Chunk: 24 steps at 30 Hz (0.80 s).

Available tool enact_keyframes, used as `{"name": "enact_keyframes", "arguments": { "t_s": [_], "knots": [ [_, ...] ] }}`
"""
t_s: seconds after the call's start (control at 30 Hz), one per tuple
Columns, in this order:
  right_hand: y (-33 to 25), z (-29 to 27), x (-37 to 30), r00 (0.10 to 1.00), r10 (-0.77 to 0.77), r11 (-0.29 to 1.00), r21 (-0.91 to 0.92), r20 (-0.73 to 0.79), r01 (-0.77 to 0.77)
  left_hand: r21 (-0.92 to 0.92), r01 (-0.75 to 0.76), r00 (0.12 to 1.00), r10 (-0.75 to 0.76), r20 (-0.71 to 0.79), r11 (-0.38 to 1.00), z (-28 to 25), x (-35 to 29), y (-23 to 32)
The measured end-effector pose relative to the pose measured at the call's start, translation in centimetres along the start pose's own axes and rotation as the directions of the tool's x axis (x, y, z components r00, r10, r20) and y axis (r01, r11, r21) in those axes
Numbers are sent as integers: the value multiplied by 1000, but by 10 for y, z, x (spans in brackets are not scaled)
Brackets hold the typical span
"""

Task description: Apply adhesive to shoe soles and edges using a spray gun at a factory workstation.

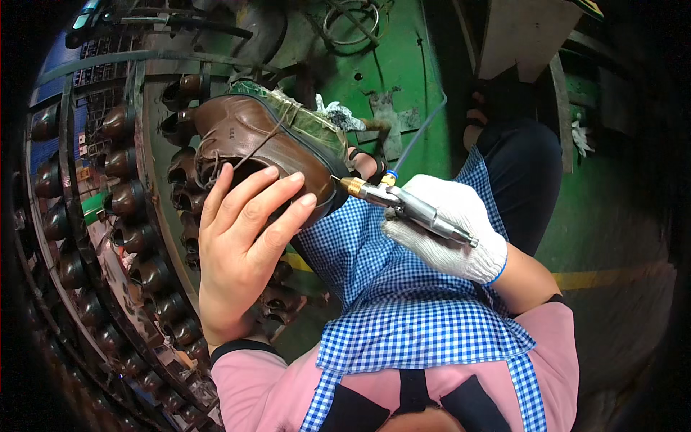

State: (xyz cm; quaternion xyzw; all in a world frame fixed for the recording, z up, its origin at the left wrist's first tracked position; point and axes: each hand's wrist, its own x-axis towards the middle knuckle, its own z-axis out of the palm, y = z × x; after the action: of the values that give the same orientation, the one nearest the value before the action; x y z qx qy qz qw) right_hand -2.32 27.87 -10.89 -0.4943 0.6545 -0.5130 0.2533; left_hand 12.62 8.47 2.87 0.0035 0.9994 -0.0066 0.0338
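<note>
A brown leather lace-up shoe (237, 129) is tilted in front of me, its dark sole edge facing right. My bare left hand (248, 230) grips it, fingers spread over the heel end and the ankle opening. In a white knitted glove, my right hand (464, 205) is closed around a slim metal spray gun (414, 209). The gun's brass nozzle points left at the sole edge near the heel; I cannot tell whether the tip touches it. A thin bluish air hose (430, 119) runs from a fitting on the gun. Loose laces (266, 144) hang across the shoe.
Left of me stands a metal rack (137, 180) holding many brown shoes. Behind the shoe is a plastic-wrapped support (320, 129) beside a crumpled white cloth (338, 114). The floor is green with a yellow line (601, 277). A wooden stand (529, 36) is at the far right.
</note>
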Motion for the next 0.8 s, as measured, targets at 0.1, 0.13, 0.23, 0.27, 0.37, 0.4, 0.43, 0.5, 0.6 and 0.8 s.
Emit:
{"name": "enact_keyframes", "arguments": {
  "t_s": [0.1,0.13,0.23,0.27,0.37,0.4,0.43,0.5,0.6,0.8],
  "knots": [
    [2,2,-2,998,40,999,39,-44,-38,-37,27,999,-29,-34,999,4,10,-2],
    [3,1,-3,997,46,998,41,-60,-44,-35,26,999,-27,-37,999,5,14,-4],
    [4,-1,0,993,27,1000,5,-115,-27,-84,16,998,-21,-63,996,6,24,-6],
    [5,-2,1,989,5,999,-31,-149,-10,-83,13,998,-19,-68,996,8,28,-7],
    [6,-5,4,979,4,1000,20,-202,0,-98,-12,998,6,-68,995,9,36,-12],
    [6,-6,6,972,12,999,52,-235,0,-95,-16,997,9,-73,995,9,39,-13],
    [2,-11,9,980,60,998,39,-191,-54,-103,6,996,-15,-85,995,11,42,-13],
    [4,-10,12,972,59,997,54,-229,-48,-83,33,994,-42,-104,996,12,50,-14],
    [5,-12,22,963,55,998,42,-264,-45,-154,89,977,-116,-177,984,17,61,-15],
    [12,-12,44,948,111,987,149,-299,-69,-67,135,963,-146,-226,989,19,82,-23]
  ]
}}
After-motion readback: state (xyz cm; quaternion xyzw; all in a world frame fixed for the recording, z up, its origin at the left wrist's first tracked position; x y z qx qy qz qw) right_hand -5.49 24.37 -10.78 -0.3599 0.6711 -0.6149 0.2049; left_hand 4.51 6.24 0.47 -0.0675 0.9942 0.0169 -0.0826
